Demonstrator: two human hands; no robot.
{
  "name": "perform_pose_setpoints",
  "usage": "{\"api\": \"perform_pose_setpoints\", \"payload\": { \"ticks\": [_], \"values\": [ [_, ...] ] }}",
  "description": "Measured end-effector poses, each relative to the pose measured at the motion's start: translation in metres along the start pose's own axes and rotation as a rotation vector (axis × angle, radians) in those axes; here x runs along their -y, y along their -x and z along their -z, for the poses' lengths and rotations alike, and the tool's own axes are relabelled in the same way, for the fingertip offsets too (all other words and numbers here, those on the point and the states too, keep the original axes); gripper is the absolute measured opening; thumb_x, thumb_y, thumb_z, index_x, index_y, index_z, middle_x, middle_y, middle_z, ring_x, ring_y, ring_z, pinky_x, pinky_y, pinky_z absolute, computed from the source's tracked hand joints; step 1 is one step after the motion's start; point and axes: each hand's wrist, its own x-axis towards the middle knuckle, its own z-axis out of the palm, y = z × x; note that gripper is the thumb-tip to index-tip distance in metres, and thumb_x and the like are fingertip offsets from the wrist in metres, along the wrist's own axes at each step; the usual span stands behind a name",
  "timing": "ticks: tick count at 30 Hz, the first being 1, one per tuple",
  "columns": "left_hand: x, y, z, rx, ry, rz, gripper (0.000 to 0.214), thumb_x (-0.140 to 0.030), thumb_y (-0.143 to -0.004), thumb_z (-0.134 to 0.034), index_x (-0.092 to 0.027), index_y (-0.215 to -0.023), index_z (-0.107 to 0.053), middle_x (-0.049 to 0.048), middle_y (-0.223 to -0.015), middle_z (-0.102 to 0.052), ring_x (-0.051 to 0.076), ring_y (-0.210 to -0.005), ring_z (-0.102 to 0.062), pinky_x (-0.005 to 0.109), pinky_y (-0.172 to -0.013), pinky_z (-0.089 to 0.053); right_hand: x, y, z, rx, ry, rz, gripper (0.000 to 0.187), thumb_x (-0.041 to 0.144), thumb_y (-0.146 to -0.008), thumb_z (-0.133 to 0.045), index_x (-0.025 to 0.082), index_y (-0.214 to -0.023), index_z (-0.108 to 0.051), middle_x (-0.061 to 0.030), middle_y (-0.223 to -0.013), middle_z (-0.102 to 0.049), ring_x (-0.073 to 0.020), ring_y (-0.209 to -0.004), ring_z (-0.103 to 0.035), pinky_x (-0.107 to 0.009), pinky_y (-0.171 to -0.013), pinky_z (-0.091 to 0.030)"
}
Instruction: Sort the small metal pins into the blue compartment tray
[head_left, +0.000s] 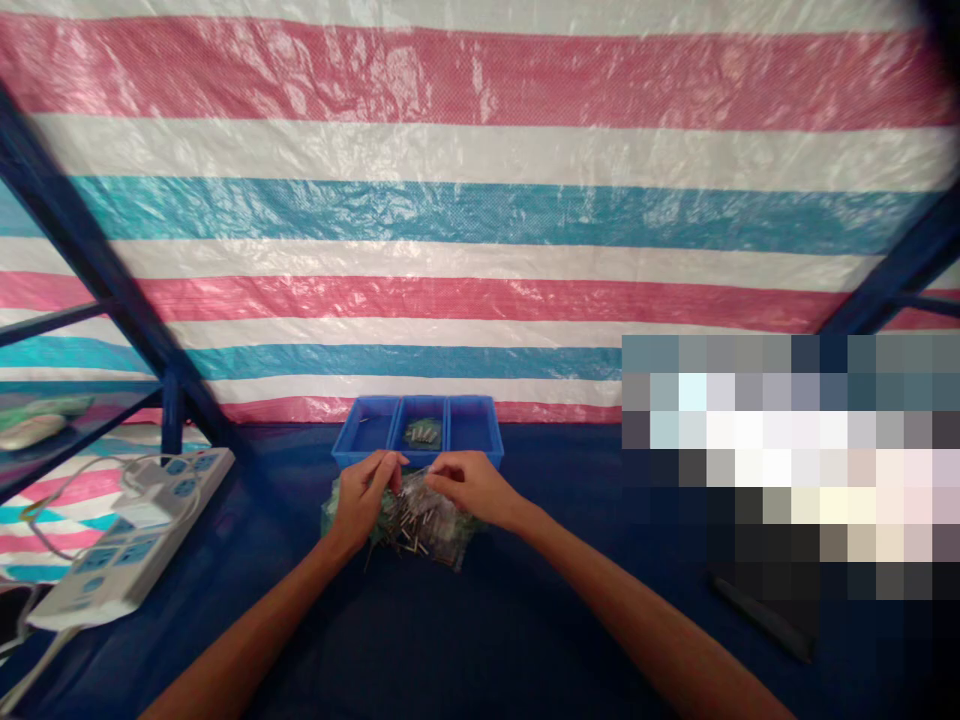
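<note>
1. Rods, small, silvery and thin, are lying loose on crinkled clear plastic film, between left hand and right hand.
2. Both hands are pinching narrow; whether they're holding anything, I can't tell.
3. Tugged film could be spilling those rods, I'd say!
4. Blue plastic three-compartment tray is standing just beyond, its raised walls perhaps threatening knuckles.
5. Dark-blue tabletop is giving elbows room nearer the person; a long white power strip is lying well left.
</note>
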Motion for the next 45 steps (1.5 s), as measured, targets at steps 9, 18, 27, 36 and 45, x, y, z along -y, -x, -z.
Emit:
{"api": "perform_pose_setpoints", "payload": {
  "ticks": [9,18,27,36,45],
  "values": [
    [0.0,-0.001,0.002,-0.143,-0.021,-0.007,0.028,-0.028,-0.092,-0.043,-0.016,-0.078,-0.064,-0.0011,-0.059,-0.056,0.012,-0.059,-0.055,0.023,-0.063,-0.042,-0.012,-0.012,0.016,-0.515,-0.809,-0.27,0.033,0.034,-0.072,-0.07,0.016,-0.098,-0.06,-0.0055,-0.081,-0.071,-0.0144,-0.056,-0.066,-0.023,-0.051,-0.052],
    [0.0,0.0,0.002,-0.085,-0.089,-0.052,0.029,-0.029,-0.093,-0.044,-0.016,-0.077,-0.064,-0.0012,-0.058,-0.056,0.013,-0.059,-0.055,0.024,-0.064,-0.041,-0.019,-0.012,0.016,-0.81,-0.602,-0.152,0.02,0.027,-0.071,-0.058,0.017,-0.087,-0.061,-0.0011,-0.078,-0.066,-0.0124,-0.053,-0.06,-0.023,-0.046,-0.047],
    [0.005,0.001,0.001,-0.042,-0.173,-0.114,0.027,-0.03,-0.092,-0.046,-0.017,-0.078,-0.064,-0.0008,-0.061,-0.057,0.013,-0.062,-0.056,0.025,-0.064,-0.041,0.007,0.003,0.014,0.045,0.742,-0.192,0.027,0.042,-0.077,-0.063,0.021,-0.094,-0.069,-0.0061,-0.084,-0.071,-0.0226,-0.084,-0.065,-0.03,-0.073,-0.046],
    [0.009,0.002,0.0,-0.016,-0.219,-0.136,0.024,-0.03,-0.092,-0.047,-0.018,-0.082,-0.065,-0.0008,-0.065,-0.06,0.013,-0.061,-0.057,0.024,-0.062,-0.041,0.004,0.009,-0.002,0.201,0.941,-0.165,0.028,0.037,-0.082,-0.06,0.021,-0.105,-0.064,-0.0086,-0.099,-0.07,-0.0248,-0.094,-0.065,-0.029,-0.075,-0.045],
    [0.009,0.002,0.0,-0.011,-0.245,-0.153,0.025,-0.03,-0.092,-0.047,-0.017,-0.08,-0.065,-0.0004,-0.063,-0.06,0.013,-0.061,-0.057,0.024,-0.063,-0.042,0.006,0.009,-0.002,0.167,0.965,-0.186,0.024,0.037,-0.086,-0.056,0.022,-0.104,-0.059,-0.0076,-0.093,-0.069,-0.0237,-0.09,-0.066,-0.029,-0.071,-0.044]
  ]
}}
